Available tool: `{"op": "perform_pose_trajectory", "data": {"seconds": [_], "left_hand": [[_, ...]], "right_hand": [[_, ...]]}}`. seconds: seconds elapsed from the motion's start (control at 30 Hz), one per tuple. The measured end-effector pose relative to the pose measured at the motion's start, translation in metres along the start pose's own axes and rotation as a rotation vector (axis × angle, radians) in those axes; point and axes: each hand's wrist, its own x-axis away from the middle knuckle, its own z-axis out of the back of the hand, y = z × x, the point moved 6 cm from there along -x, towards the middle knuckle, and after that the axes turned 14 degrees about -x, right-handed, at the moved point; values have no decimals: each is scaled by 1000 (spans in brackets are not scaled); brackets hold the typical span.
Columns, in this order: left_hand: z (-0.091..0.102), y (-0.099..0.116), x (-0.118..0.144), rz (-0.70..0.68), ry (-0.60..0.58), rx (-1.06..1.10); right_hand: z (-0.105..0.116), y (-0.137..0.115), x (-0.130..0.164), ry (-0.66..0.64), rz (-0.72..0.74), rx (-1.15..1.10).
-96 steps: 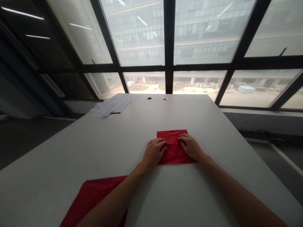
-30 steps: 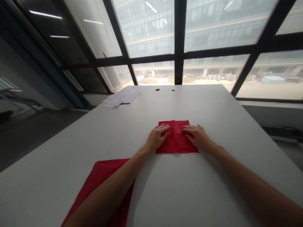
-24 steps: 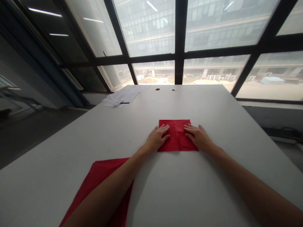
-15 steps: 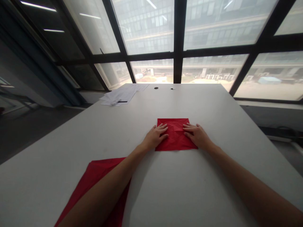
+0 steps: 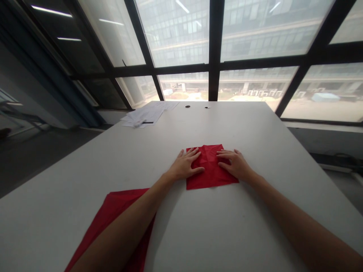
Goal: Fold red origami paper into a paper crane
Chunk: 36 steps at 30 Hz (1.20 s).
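One red sheet point(image 5: 210, 172) under left hand point(image 5: 183, 166) and right hand point(image 5: 237, 165), both grips spread, second red sheet point(image 5: 113, 207) nearer

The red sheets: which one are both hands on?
The red sheet farther up the table: left hand and right hand rest on it. The other red sheet, bottom left, is partly hidden by the left forearm.

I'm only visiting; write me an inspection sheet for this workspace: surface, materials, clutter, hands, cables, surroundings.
Surface: white table, two round holes at far end.
Job's things: creased red sheet; other red material, partly hidden by the left forearm.
Clutter: loose papers, far left.
Hands: left hand and right hand, open, on the red sheet.
Cables: dark shape right of the table, too dim to identify.
Surroundings: windows ahead, blue curtain at left.
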Motion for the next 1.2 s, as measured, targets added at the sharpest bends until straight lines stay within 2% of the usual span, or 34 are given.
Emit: {"op": "perform_pose_trajectory", "data": {"seconds": [0.37, 0.63, 0.93, 1.1, 1.2], "left_hand": [[-5, -2, -1, 3, -82, -53], [-8, -8, -1, -42, -95, 2], [-12, -13, -3, -19, 37, 56], [1, -11, 0, -74, 263, 78], [3, -13, 1, -94, 349, 135]], "right_hand": [[1, 3, -3, 41, 33, -10], [7, 7, -4, 109, 84, -97], [12, 0, -3, 160, 93, -136], [13, 5, -3, 204, 72, -207], [10, 7, -4, 184, 93, -192]]}}
